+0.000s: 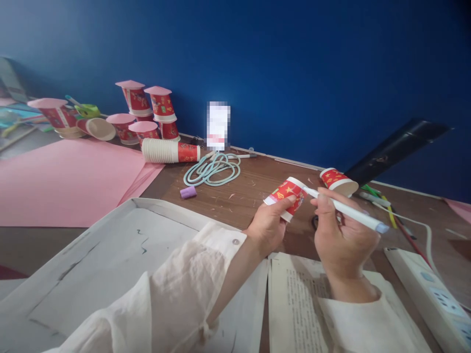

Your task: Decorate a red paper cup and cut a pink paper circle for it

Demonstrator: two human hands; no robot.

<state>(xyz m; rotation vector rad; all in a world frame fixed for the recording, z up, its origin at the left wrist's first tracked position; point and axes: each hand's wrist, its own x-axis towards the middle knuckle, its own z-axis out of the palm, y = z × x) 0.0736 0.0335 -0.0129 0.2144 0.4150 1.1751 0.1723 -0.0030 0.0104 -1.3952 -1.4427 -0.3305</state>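
Your left hand (270, 220) is closed around the red-and-white paper cup (282, 191), thumb across its printed side, holding it tilted above the brown tabletop (253, 179). At three o'clock from the cup, your right hand (344, 240) pinches a white marker (349, 211), its tip at the cup's right edge; you can't tell whether it touches. Marking the cup looks like the step in hand. The next move seems to call for a steady left grip and light tip pressure on the curve. Nested paper cups (162, 150) lie at ten o'clock.
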